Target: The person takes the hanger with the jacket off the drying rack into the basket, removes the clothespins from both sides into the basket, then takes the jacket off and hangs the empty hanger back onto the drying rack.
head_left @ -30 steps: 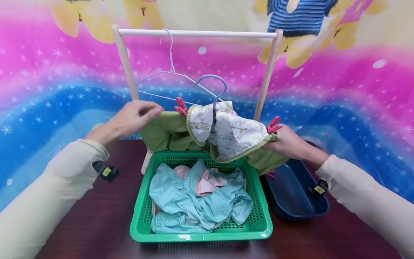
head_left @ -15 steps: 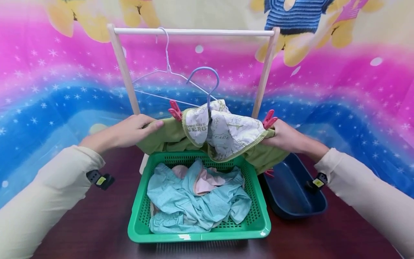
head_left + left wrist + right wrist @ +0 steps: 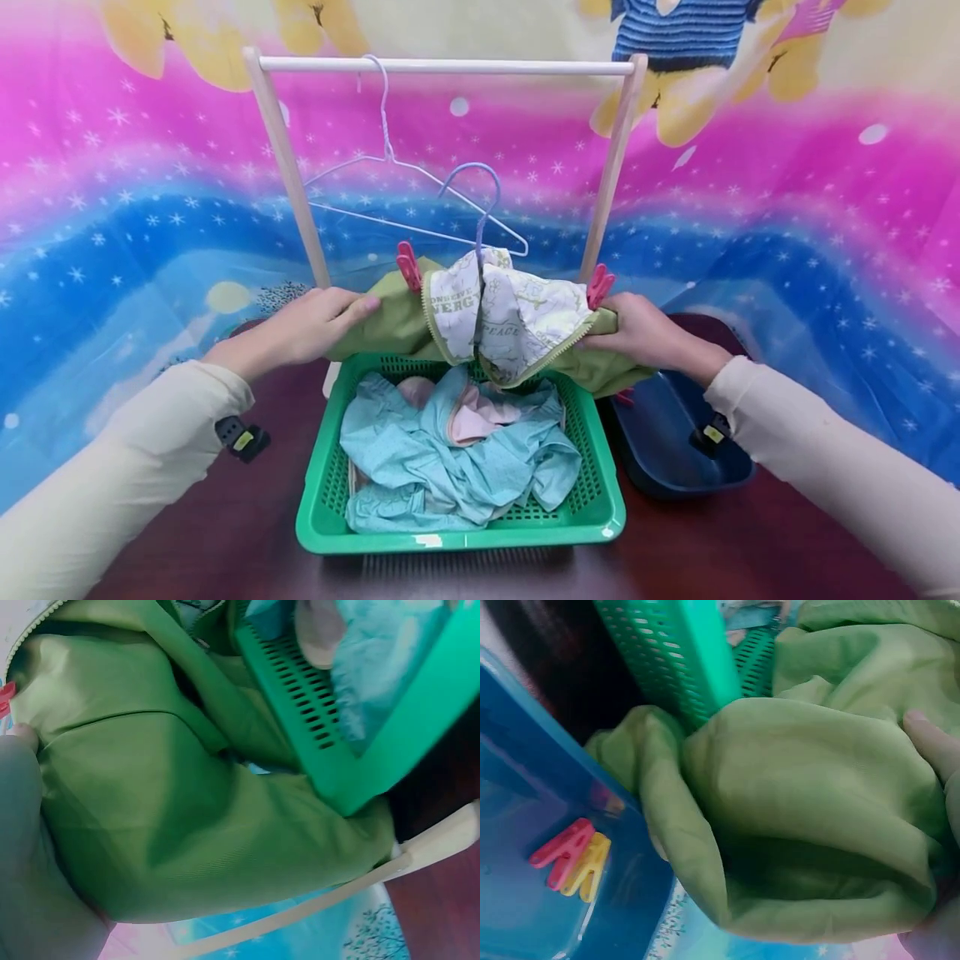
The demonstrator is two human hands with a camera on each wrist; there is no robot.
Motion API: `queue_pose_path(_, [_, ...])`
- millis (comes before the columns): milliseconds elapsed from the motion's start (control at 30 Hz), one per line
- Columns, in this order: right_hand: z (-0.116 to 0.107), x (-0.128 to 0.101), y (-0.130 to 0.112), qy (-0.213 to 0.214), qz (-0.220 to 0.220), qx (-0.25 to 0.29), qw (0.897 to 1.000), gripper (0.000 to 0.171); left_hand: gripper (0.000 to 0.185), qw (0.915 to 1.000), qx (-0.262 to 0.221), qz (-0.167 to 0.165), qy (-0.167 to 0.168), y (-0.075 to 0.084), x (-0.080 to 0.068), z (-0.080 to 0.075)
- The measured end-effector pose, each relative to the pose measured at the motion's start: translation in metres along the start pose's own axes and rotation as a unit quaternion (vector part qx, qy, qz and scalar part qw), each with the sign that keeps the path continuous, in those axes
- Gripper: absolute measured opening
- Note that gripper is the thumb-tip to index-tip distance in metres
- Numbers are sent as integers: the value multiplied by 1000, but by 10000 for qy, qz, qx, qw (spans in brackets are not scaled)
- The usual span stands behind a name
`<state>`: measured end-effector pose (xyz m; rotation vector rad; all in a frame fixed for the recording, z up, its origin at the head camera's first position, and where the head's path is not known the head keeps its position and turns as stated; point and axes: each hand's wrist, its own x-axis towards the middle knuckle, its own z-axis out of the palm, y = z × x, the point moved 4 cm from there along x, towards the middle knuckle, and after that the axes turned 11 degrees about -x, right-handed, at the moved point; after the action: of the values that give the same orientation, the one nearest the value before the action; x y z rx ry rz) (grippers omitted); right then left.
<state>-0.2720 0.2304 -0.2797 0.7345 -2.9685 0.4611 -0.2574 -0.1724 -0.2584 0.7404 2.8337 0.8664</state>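
Note:
A green jacket (image 3: 390,321) with a white printed lining (image 3: 525,312) hangs on a light-blue hanger (image 3: 480,196), held just above the green basket (image 3: 600,475). Pink pegs (image 3: 408,265) clip it at both shoulders. My left hand (image 3: 352,312) grips the left shoulder, with the cloth bunched under it in the left wrist view as green jacket (image 3: 187,802). My right hand (image 3: 611,329) grips the right shoulder beside the other pink peg (image 3: 600,285). The right wrist view shows my thumb pressed on the gathered jacket (image 3: 802,810).
A wooden rack (image 3: 450,65) stands behind, with an empty white wire hanger (image 3: 390,158) on its rail. The basket holds crumpled teal and pink clothes (image 3: 457,450). At the right, a navy tub (image 3: 675,442) holds pink and yellow pegs (image 3: 570,855). The table (image 3: 225,517) is dark wood.
My left hand came down from beside the left peg and took the jacket's left shoulder. My right hand moved left, bringing both hands closer together, and the jacket sank a little toward the basket.

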Motion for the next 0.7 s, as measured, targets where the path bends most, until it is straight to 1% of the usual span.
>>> queue_pose_path(33, [3,0,1,5,9,-29,10000,26,53,10000,16,3,51,-2,-1,2])
queue_pose_path(200, [20,-2,3,-90,98,-271,9995,27,56,9997,-19,-201,155,-15,-5,19])
queue_pose_path(267, [27,-2,3,-111,86,-381,9992,31,57,9994,-48,-296,148,-22,-7,26])
queue_pose_path(333, [33,-3,4,-131,68,-489,9987,36,57,9993,-30,-315,187,-27,-8,33])
queue_pose_path(433, [42,-4,4,-230,56,-593,9980,43,57,9994,-50,-283,211,-34,-9,42])
queue_pose_path(567, [51,-6,6,-475,148,-609,9969,43,56,9994,-16,-242,235,-40,-10,54])
queue_pose_path(700, [59,-7,8,-656,170,-572,9961,45,54,9993,39,-123,356,-45,-11,65])
